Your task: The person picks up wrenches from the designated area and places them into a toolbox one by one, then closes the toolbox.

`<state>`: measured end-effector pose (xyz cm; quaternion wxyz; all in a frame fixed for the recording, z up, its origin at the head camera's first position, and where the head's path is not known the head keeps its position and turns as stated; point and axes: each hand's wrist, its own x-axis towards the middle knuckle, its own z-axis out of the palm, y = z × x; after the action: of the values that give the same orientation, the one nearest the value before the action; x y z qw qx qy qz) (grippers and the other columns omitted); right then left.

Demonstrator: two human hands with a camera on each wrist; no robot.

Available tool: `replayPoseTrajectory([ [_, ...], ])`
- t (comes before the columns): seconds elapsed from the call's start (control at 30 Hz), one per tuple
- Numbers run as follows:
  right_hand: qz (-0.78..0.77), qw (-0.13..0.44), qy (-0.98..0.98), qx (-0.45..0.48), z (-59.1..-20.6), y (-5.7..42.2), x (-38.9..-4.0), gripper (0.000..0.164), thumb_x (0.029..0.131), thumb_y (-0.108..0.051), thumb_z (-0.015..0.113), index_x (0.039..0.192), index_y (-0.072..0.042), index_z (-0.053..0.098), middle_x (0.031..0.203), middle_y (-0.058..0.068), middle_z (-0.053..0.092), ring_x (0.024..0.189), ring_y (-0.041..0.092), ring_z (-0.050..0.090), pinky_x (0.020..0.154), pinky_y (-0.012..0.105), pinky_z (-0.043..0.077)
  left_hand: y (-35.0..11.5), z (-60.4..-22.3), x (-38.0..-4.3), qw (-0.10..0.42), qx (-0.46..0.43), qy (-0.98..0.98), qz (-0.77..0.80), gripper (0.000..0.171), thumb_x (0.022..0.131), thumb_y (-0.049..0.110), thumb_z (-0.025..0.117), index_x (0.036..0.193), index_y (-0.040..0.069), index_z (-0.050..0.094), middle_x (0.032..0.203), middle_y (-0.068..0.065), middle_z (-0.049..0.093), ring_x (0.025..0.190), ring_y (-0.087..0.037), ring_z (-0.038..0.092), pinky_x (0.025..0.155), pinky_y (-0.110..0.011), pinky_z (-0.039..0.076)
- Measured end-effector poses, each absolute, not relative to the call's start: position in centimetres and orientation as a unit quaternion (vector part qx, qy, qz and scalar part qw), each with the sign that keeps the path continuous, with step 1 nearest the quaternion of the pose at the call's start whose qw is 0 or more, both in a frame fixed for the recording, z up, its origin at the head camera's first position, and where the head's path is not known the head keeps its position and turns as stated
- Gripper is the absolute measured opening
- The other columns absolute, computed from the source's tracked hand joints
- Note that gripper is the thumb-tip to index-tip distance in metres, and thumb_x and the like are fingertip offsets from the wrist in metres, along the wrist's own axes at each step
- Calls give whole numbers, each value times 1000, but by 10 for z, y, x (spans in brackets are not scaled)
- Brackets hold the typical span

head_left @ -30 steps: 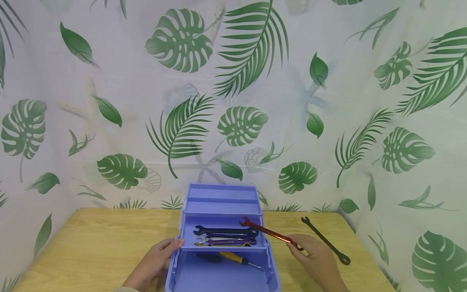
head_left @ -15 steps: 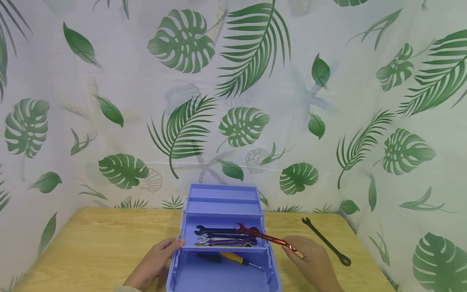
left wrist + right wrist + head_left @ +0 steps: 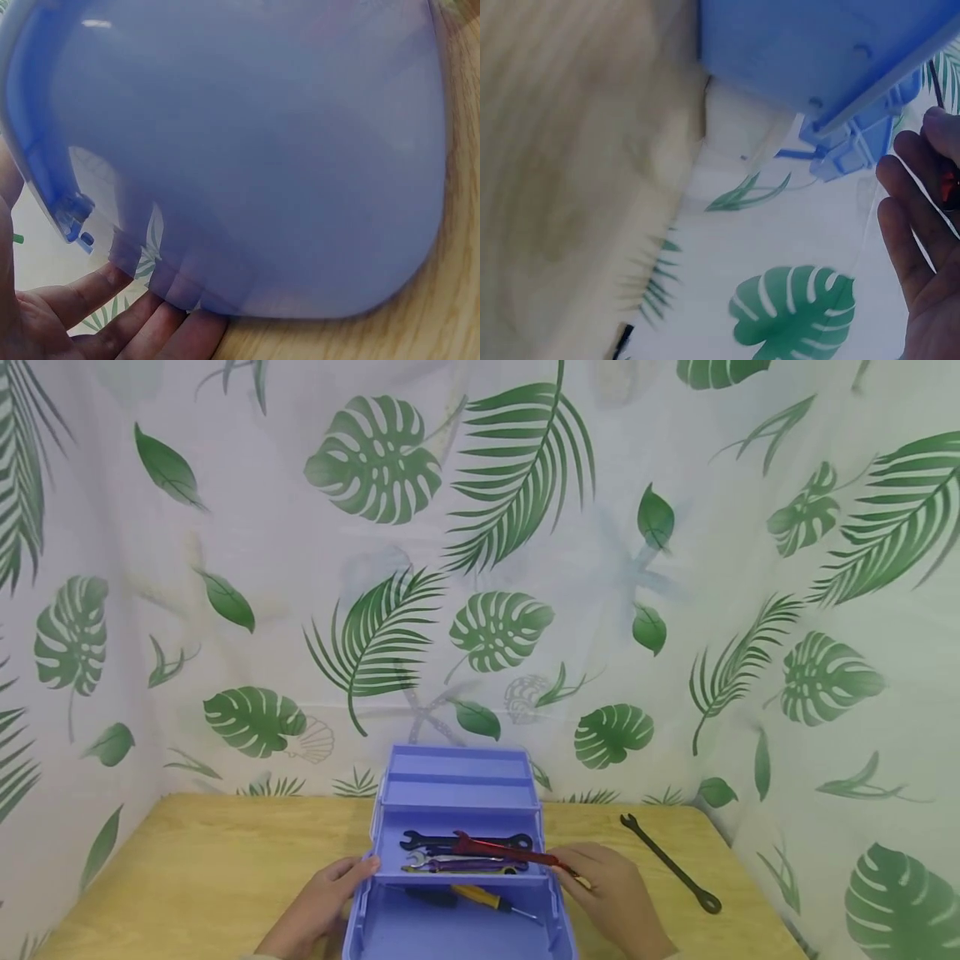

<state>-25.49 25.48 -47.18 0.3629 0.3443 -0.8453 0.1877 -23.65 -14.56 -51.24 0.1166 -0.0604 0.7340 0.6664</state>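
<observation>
A blue-purple toolbox [image 3: 465,939] stands with its stepped trays unfolded. My left hand [image 3: 326,897] holds its left side, thumb at the tray corner; in the left wrist view several fingers [image 3: 161,319] lie against the box wall. My right hand [image 3: 611,893] pinches one end of a red combination wrench [image 3: 498,850]. The wrench's open-jaw end points left, over several wrenches lying in the middle tray [image 3: 390,822]: black, purple, silver and yellow. In the right wrist view, the right hand [image 3: 930,225] hides most of the red wrench.
A black wrench [image 3: 671,864] lies on the wooden table [image 3: 247,843] right of the box. A yellow-handled screwdriver [image 3: 480,896] and a dark-handled tool [image 3: 431,896] lie in the bottom compartment. A leaf-patterned curtain [image 3: 480,543] stands behind the table.
My right hand has moved left with the red wrench and lowered it, bringing it over the wrenches in the middle tray. The left hand stays on the toolbox.
</observation>
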Motion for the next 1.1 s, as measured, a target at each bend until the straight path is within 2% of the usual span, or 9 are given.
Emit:
replayPoseTrajectory([
  [0.23,144,336,-851,377,-455,231,-265,23,78,-18,90,100,-19,81,94,-8,77,84,9,71,72,31,61,-145,-514,-235,109,-72,740,660,75,99,58,61,140,-5,57,129,-25,66,105,-35,71,79,-53,63],
  [0.37,134,315,-853,394,-447,222,-270,19,82,-20,88,99,-18,81,93,-7,76,84,10,71,73,32,61,-146,-514,-233,112,-64,733,668,76,100,57,60,141,-7,54,130,-26,65,98,-34,73,77,-52,63],
  [0.57,136,247,-876,390,-445,215,-270,16,88,-25,84,101,-17,82,95,-6,77,87,11,72,77,32,61,-142,-514,-229,115,-64,730,671,79,99,58,60,143,-7,52,131,-27,64,94,-33,74,75,-52,64],
  [0.73,118,187,-896,384,-440,210,-272,17,92,-26,80,103,-14,81,91,-5,74,83,12,69,73,32,59,-140,-513,-227,114,-69,733,667,77,99,58,60,142,-6,54,129,-27,65,96,-33,73,76,-51,64],
  [0.9,110,143,-909,375,-437,207,-276,17,93,-28,79,104,-15,81,90,-7,71,81,10,65,70,32,57,-140,-513,-227,111,-68,737,664,75,100,56,60,140,-6,55,128,-27,66,97,-32,73,77,-51,64],
  [1.1,131,119,-910,374,-436,206,-281,19,90,-33,81,100,-17,79,90,-10,70,82,8,63,72,32,56,-140,-513,-228,109,-71,736,665,73,99,56,61,138,-5,58,128,-27,66,100,-32,72,76,-51,64],
])
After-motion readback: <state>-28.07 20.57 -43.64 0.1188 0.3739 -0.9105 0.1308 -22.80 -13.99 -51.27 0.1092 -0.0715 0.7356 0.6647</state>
